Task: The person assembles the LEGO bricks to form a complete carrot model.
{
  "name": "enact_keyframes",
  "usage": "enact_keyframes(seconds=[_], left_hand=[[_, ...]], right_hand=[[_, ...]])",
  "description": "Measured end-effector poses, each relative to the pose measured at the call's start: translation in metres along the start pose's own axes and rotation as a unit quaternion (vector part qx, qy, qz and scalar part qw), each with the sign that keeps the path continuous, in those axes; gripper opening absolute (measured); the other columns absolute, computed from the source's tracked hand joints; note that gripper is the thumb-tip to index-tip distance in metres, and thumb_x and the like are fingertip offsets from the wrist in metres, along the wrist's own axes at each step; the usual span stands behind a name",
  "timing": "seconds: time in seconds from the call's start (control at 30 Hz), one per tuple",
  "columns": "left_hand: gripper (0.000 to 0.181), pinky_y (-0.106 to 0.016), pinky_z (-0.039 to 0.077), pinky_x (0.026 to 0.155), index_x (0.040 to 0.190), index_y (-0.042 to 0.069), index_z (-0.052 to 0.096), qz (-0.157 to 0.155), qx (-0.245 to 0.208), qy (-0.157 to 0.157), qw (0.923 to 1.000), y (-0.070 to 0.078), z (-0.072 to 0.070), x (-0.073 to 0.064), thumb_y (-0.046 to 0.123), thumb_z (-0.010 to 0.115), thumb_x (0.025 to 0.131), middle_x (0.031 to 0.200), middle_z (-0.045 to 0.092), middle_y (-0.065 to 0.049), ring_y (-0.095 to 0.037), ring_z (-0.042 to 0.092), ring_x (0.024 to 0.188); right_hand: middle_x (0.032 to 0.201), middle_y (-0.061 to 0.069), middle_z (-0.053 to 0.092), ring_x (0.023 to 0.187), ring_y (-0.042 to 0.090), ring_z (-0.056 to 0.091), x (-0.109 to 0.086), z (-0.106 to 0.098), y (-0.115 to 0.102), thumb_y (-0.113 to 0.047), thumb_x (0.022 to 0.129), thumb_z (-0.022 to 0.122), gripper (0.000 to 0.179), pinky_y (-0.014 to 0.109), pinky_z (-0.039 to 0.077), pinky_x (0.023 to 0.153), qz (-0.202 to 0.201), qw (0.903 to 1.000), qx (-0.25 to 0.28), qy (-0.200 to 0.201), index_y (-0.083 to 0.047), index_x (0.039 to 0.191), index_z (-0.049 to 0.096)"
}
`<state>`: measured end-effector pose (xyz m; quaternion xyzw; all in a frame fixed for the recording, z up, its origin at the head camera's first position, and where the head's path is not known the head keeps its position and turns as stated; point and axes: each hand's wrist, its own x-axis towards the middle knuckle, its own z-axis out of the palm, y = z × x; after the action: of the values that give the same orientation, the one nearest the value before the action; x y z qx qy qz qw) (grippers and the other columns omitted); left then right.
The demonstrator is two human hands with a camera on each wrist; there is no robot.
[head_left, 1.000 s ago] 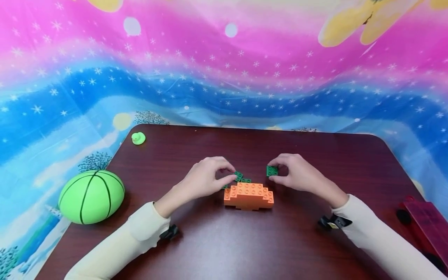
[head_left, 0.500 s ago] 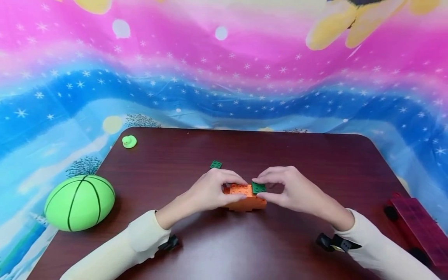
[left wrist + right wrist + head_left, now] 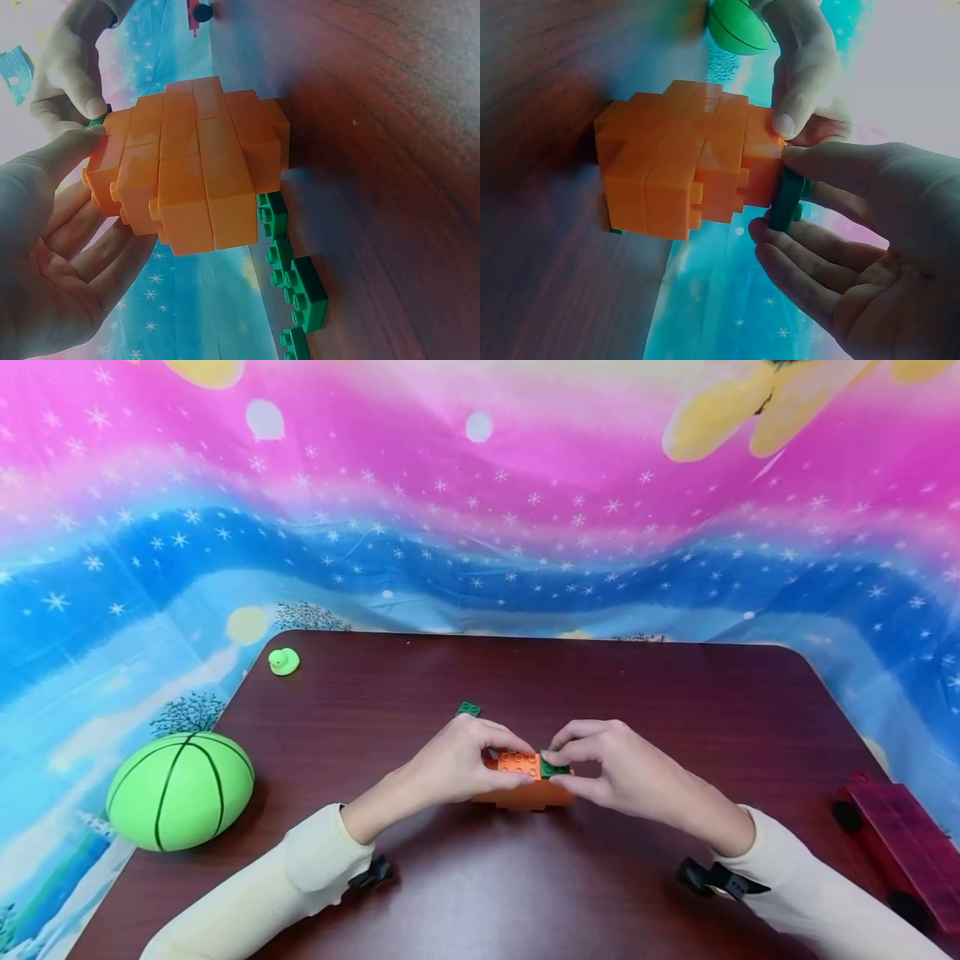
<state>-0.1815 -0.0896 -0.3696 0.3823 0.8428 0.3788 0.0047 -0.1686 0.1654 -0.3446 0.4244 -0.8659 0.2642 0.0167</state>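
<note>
A stepped structure of orange building bricks (image 3: 528, 797) stands on the table in front of the person. My left hand (image 3: 453, 764) holds its top layer, thumb on the near side and fingers on the far side. With thumb and fingertips my right hand (image 3: 626, 768) pinches a green brick (image 3: 784, 199) at the right end of the structure's top. In the right wrist view this brick lies against the top studs, jutting out past one side; whether it is fully seated I cannot tell. Several other green bricks (image 3: 304, 292) lie on the table behind the structure, mostly hidden in the head view.
A green ball with black lines (image 3: 182, 791) sits at the table's left edge. The small green toy duck (image 3: 284, 662) is at the far left corner. At the right edge stands a red toy vehicle (image 3: 903, 843). A printed cloth (image 3: 480, 527) hangs behind the dark table (image 3: 480, 893).
The right hand has carried the green brick left onto the orange structure. My left hand has left the loose green bricks and taken hold of the structure's top.
</note>
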Motion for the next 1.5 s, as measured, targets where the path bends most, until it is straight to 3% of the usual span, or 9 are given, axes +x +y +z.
enact_keyframes(seconds=[0.3, 0.57, 0.7, 1.0, 1.13, 1.2, 1.33, 1.4, 1.5], left_hand=[[0.024, -0.017, 0.046, 0.059, 0.106, 0.019, 0.082, -0.01, 0.003, -0.008, 0.9999, 0.002, -0.001, 0.002, 0.029, 0.086, 0.085, 0.1, 0.079, 0.005, -0.003, 0.057, 0.068], [0.025, -0.017, 0.043, 0.057, 0.106, 0.018, 0.081, -0.013, 0.006, -0.011, 0.9998, 0.002, -0.003, 0.004, 0.029, 0.086, 0.084, 0.099, 0.079, 0.005, -0.001, 0.052, 0.063], [0.03, -0.017, 0.046, 0.06, 0.11, 0.015, 0.08, -0.012, 0.01, -0.012, 0.9998, 0.001, -0.002, 0.004, 0.03, 0.086, 0.085, 0.099, 0.08, 0.004, 0.0, 0.056, 0.066], [0.043, -0.027, 0.059, 0.077, 0.129, 0.014, 0.072, -0.049, -0.039, -0.038, 0.9973, -0.01, -0.006, 0.001, 0.035, 0.079, 0.091, 0.111, 0.078, 0.003, -0.002, 0.07, 0.09], [0.03, -0.033, 0.059, 0.081, 0.127, 0.017, 0.072, -0.091, 0.0, -0.022, 0.9956, -0.024, -0.021, -0.002, 0.031, 0.067, 0.101, 0.117, 0.075, 0.003, -0.012, 0.069, 0.092], [0.03, -0.04, 0.058, 0.086, 0.127, 0.017, 0.072, -0.134, 0.051, -0.029, 0.9893, -0.033, -0.024, -0.005, 0.03, 0.066, 0.101, 0.123, 0.072, 0.0, -0.017, 0.069, 0.1], [0.044, -0.046, 0.055, 0.093, 0.132, 0.017, 0.069, -0.202, 0.133, -0.096, 0.9654, -0.051, -0.018, -0.012, 0.035, 0.077, 0.093, 0.129, 0.068, -0.004, -0.022, 0.065, 0.113], [0.049, -0.045, 0.054, 0.093, 0.133, 0.018, 0.068, -0.221, 0.146, -0.118, 0.957, -0.057, -0.012, -0.014, 0.035, 0.081, 0.089, 0.129, 0.067, -0.003, -0.021, 0.063, 0.113], [0.047, -0.044, 0.054, 0.093, 0.129, 0.018, 0.071, -0.23, 0.155, -0.127, 0.9522, -0.06, -0.006, -0.012, 0.033, 0.084, 0.086, 0.127, 0.07, -0.001, -0.021, 0.063, 0.114]], right_hand=[[0.107, 0.0, 0.072, 0.083, 0.008, 0.067, 0.002, 0.002, 0.0, -0.011, 0.086, 0.083, 0.017, 0.019, 0.056, 0.071, 0.008, 0.9996, 0.018, -0.019, -0.014, 0.103, 0.081], [0.108, -0.004, 0.072, 0.091, 0.004, 0.066, -0.003, 0.014, 0.007, -0.011, 0.085, 0.084, 0.023, 0.021, 0.058, 0.077, -0.041, 0.9985, -0.013, 0.034, -0.016, 0.104, 0.073], [0.111, -0.003, 0.072, 0.09, 0.004, 0.066, -0.006, 0.019, 0.013, -0.01, 0.084, 0.084, 0.026, 0.016, 0.055, 0.073, -0.074, 0.9953, -0.01, 0.062, -0.016, 0.109, 0.076], [0.117, -0.001, 0.07, 0.082, 0.001, 0.062, -0.005, 0.025, 0.016, -0.014, 0.089, 0.081, 0.028, 0.012, 0.05, 0.067, -0.08, 0.9962, 0.004, 0.033, -0.018, 0.116, 0.076], [0.114, -0.002, 0.07, 0.077, 0.001, 0.06, -0.004, 0.022, 0.014, -0.013, 0.089, 0.081, 0.026, 0.012, 0.049, 0.064, -0.073, 0.997, 0.01, 0.023, -0.018, 0.114, 0.077], [0.114, -0.002, 0.069, 0.075, 0.0, 0.058, -0.005, 0.02, 0.013, -0.014, 0.089, 0.081, 0.026, 0.014, 0.048, 0.061, -0.066, 0.9977, 0.011, 0.015, -0.018, 0.114, 0.077], [0.114, -0.002, 0.07, 0.073, -0.002, 0.055, -0.006, 0.017, 0.011, -0.015, 0.089, 0.081, 0.026, 0.017, 0.048, 0.058, -0.052, 0.9986, 0.013, 0.001, -0.019, 0.114, 0.077], [0.114, -0.002, 0.07, 0.073, -0.003, 0.054, -0.006, 0.016, 0.01, -0.015, 0.089, 0.081, 0.026, 0.018, 0.049, 0.058, -0.048, 0.9988, 0.011, -0.002, -0.019, 0.114, 0.077], [0.115, -0.002, 0.07, 0.073, -0.002, 0.055, -0.006, 0.016, 0.01, -0.015, 0.089, 0.081, 0.026, 0.018, 0.049, 0.057, -0.047, 0.9988, 0.013, -0.001, -0.019, 0.114, 0.077]])
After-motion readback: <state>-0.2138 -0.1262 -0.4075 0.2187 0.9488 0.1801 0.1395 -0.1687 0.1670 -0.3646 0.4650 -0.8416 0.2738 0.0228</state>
